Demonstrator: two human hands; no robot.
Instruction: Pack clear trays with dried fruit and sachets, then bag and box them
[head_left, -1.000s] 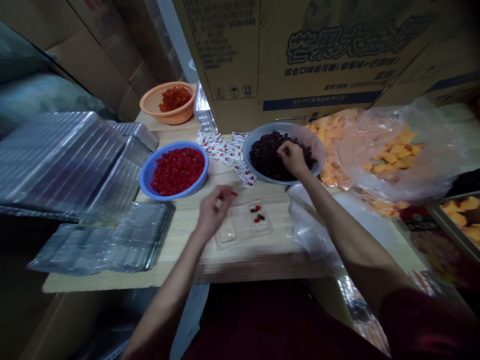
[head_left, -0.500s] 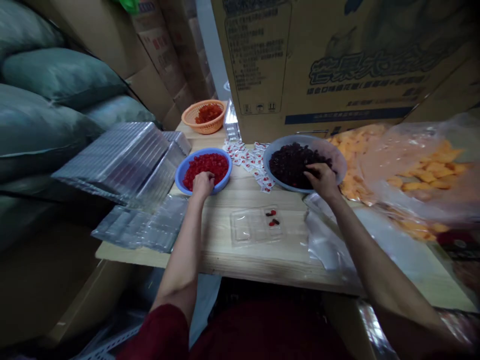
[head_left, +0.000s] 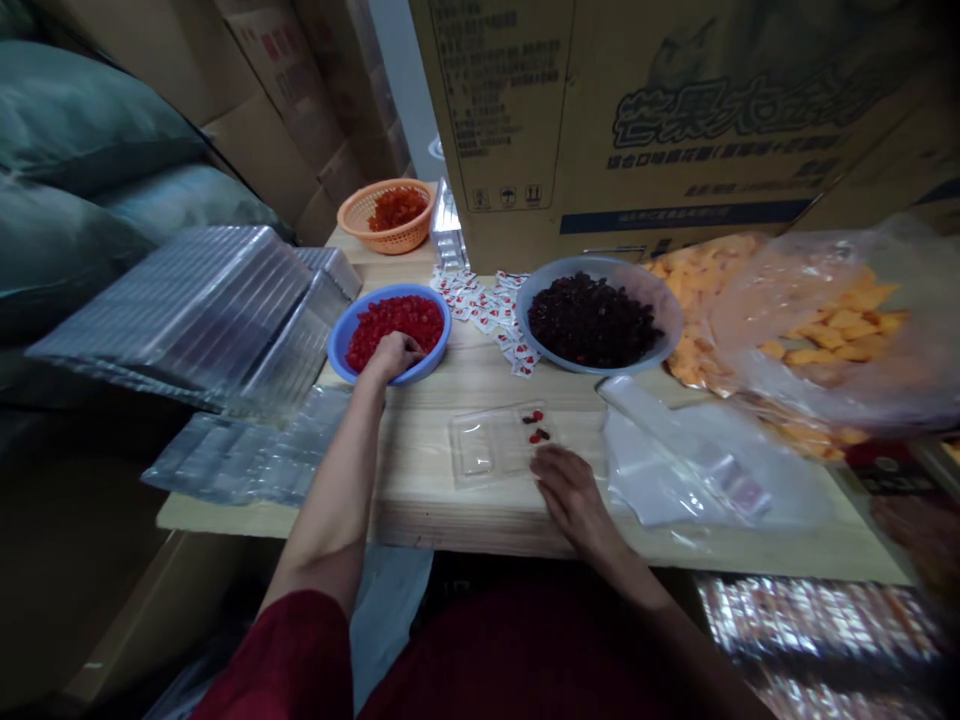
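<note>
Left hand (head_left: 391,356) narrow in red pieces (head_left: 397,315); tray (head_left: 475,450) lies near-right of it. Right hand (head_left: 576,492) closer, half-curled. Can't tell either's hold.

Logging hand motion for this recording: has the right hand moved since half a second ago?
Yes. Against the bowl of dark pieces, the right hand has moved toward the person and leftward, from the bowl to the clear tray.

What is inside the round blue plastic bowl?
Small red pieces lie in the round blue plastic bowl; the bare left hand is over its near side. Beneath the hand and top pieces, nothing shows.
</note>
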